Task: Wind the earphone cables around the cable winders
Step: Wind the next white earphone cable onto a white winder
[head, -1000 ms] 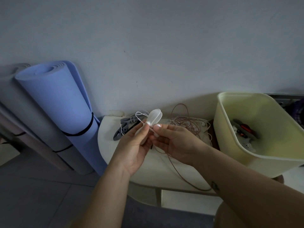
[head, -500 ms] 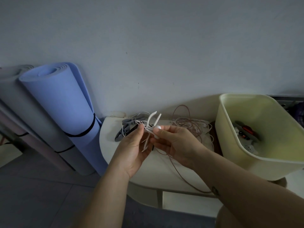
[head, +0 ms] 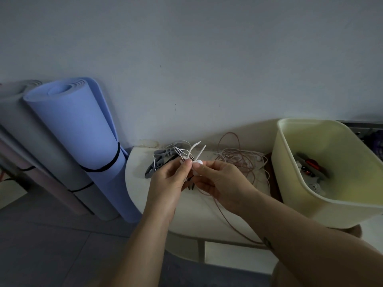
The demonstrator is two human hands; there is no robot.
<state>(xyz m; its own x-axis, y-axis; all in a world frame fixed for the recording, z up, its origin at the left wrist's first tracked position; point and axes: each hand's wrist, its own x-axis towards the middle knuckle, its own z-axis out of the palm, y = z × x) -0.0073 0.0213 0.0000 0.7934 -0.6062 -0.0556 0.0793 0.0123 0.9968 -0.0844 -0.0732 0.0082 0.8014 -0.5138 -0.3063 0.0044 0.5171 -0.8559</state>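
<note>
White cable winder [head: 201, 152] | pinched by left hand [head: 165, 183] | and right hand [head: 219, 181]

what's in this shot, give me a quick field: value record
left hand: pinches white winder
right hand: pinches the same winder
white cable: loose loops by the left fingertips
pink cable: tangled on table
grey winders: on table, left of hands
yellow bin: right, holds small items
</note>
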